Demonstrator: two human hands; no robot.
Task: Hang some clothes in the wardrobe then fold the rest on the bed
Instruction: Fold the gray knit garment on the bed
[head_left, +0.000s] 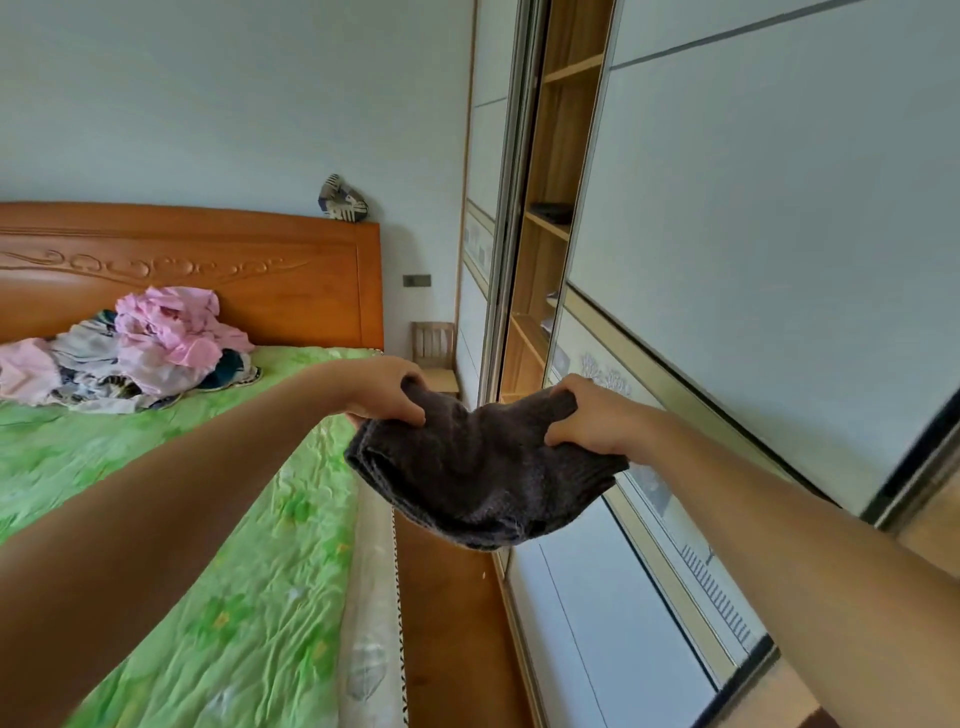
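Observation:
A dark grey knitted garment, folded into a thick bundle, hangs in the air between the bed and the wardrobe. My left hand grips its left top edge and my right hand grips its right top edge, fingers curled into the fabric. The wardrobe stands on the right with its sliding door partly open, showing wooden shelves. A pile of loose clothes, mostly pink and patterned, lies on the bed near the headboard.
The bed has a green sheet and an orange wooden headboard with a patterned item on top. A small wooden chair stands in the far corner. A narrow strip of brown floor runs between bed and white sliding doors.

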